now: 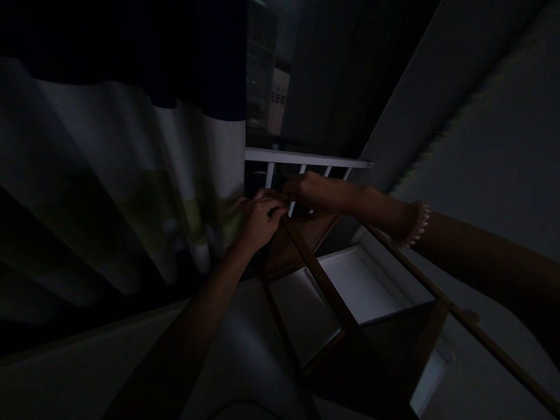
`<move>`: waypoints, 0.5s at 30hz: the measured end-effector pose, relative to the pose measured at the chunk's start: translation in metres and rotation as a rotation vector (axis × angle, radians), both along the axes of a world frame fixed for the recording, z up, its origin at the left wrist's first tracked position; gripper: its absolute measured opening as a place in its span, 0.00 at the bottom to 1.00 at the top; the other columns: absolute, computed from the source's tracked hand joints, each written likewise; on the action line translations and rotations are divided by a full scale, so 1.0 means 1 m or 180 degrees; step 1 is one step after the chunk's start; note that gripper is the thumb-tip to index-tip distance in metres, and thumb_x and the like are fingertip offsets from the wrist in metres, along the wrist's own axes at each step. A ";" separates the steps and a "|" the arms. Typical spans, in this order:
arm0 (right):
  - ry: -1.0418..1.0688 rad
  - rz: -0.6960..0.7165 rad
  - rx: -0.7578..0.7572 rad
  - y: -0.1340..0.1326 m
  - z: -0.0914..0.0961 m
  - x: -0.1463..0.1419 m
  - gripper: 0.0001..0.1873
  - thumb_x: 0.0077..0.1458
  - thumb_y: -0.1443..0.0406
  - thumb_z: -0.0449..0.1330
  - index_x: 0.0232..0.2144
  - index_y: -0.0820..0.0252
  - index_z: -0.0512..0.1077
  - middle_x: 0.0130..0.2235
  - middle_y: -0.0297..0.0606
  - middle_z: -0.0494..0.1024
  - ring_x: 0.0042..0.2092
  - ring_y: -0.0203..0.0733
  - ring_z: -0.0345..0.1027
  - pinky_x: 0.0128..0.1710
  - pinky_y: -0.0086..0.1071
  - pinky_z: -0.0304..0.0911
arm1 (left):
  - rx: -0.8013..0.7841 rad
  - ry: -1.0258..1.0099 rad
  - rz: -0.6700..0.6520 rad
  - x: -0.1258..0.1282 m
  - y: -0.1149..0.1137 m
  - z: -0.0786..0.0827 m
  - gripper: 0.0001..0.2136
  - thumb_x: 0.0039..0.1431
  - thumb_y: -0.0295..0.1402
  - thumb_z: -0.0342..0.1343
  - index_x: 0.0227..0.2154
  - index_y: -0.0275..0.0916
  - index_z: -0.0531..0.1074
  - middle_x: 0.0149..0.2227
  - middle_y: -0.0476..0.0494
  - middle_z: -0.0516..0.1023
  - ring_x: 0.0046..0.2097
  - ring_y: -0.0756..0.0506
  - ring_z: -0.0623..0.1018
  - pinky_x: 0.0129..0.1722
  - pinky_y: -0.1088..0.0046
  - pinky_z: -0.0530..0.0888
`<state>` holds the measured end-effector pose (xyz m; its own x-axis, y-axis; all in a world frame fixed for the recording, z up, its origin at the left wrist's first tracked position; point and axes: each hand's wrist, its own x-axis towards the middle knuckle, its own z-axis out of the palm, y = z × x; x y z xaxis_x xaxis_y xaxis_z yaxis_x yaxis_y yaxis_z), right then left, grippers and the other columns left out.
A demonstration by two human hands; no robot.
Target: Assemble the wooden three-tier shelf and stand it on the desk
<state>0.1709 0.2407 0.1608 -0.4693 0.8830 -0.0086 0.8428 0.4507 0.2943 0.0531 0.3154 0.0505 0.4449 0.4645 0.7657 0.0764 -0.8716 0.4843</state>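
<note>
My left hand (259,221) and my right hand (312,189) meet in the middle of the dim head view. Both have bent fingers brought together around a small dark spot at the upper end of a brown wooden bar (312,265). Darkness and the fingers hide what they pinch there. The bar belongs to an open wooden frame that slants down toward me. A beaded bracelet (422,224) circles my right wrist.
Left hangs a long curtain (225,157) in dark blue, white and yellow-green. Behind my hands, a white railing (306,157) crosses a dark window (324,87). A grey wall (499,146) rises on the right, with a long thin wooden bar (481,332) before it.
</note>
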 end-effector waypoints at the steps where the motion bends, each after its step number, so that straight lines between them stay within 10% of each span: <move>1: -0.0111 -0.0022 0.0050 0.000 0.000 0.003 0.09 0.56 0.72 0.49 0.35 0.69 0.69 0.34 0.43 0.71 0.35 0.36 0.64 0.32 0.28 0.53 | 0.0029 -0.0026 -0.0040 0.000 0.000 0.000 0.04 0.51 0.28 0.55 0.23 0.37 0.73 0.31 0.48 0.77 0.42 0.47 0.72 0.42 0.67 0.65; 11: -0.0407 -0.1027 -0.0070 -0.005 0.008 -0.019 0.13 0.55 0.67 0.50 0.33 0.72 0.72 0.31 0.48 0.74 0.32 0.39 0.66 0.29 0.29 0.53 | 0.0032 0.0220 0.0176 0.000 -0.005 0.005 0.03 0.50 0.30 0.57 0.25 0.39 0.74 0.32 0.47 0.77 0.43 0.45 0.71 0.45 0.61 0.61; 15: -0.0015 -0.0618 -0.0446 -0.007 0.017 -0.022 0.10 0.54 0.70 0.52 0.35 0.69 0.72 0.33 0.43 0.74 0.34 0.35 0.66 0.33 0.27 0.55 | 0.0040 0.0395 0.0250 -0.001 -0.005 0.007 0.05 0.53 0.30 0.54 0.27 0.40 0.74 0.37 0.46 0.77 0.46 0.44 0.71 0.45 0.58 0.58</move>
